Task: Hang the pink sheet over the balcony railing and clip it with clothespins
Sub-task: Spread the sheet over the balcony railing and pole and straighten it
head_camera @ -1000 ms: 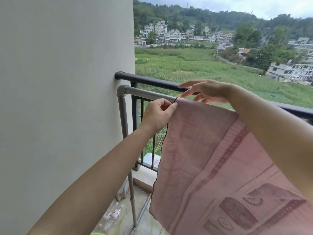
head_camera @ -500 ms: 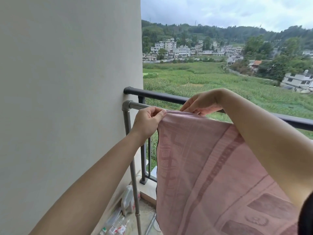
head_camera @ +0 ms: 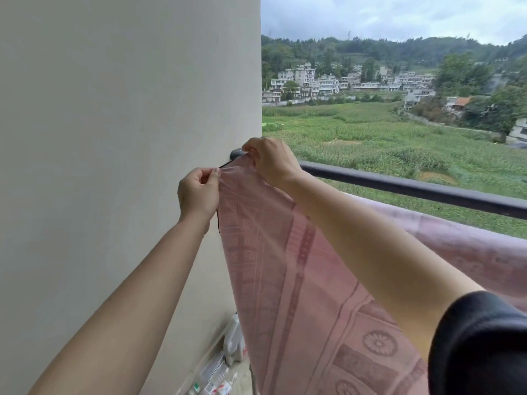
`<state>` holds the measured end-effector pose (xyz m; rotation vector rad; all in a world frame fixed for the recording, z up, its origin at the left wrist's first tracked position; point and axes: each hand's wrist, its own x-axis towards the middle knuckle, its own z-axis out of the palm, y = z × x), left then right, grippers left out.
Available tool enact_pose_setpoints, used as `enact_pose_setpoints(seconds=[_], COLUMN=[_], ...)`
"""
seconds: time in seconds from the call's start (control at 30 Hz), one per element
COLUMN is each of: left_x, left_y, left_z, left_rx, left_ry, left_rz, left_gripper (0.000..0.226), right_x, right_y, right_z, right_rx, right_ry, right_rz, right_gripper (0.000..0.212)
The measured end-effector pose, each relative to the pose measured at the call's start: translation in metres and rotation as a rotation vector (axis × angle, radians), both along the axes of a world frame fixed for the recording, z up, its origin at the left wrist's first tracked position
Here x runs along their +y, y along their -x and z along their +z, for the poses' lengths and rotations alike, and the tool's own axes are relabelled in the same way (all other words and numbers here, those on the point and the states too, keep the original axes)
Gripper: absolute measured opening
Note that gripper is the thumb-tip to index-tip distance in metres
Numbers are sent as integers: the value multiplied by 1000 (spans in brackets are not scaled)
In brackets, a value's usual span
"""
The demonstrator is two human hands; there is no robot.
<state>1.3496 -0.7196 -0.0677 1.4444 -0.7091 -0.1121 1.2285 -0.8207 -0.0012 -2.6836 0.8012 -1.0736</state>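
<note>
The sheet (head_camera: 285,280) looks light and limp, best held at its hem. Left hand (head_camera: 198,192) pinches the near corner; right hand (head_camera: 271,161) grips the edge at the railing (head_camera: 413,189).

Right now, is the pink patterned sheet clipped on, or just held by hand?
Just held: left hand and right hand pinch a corner of the pink patterned sheet by the dark metal railing; no clothespin visible.
</note>
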Motion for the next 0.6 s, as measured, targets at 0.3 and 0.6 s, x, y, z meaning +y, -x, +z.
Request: enact_pose_setpoints(seconds=[0.3,0.6], left_x=[3,-17], left_y=[-2,35], left_z=[-42,2], left_rx=[103,-277], left_ry=[-445,-230], left_rz=[-236,-148], left_gripper=[20,23], right_x=[-9,3], right_y=[11,98], right_z=[-7,-16], right_rx=[463,432], right_ry=[-260,-111], right_rz=[-139,-234], right_gripper=[26,65])
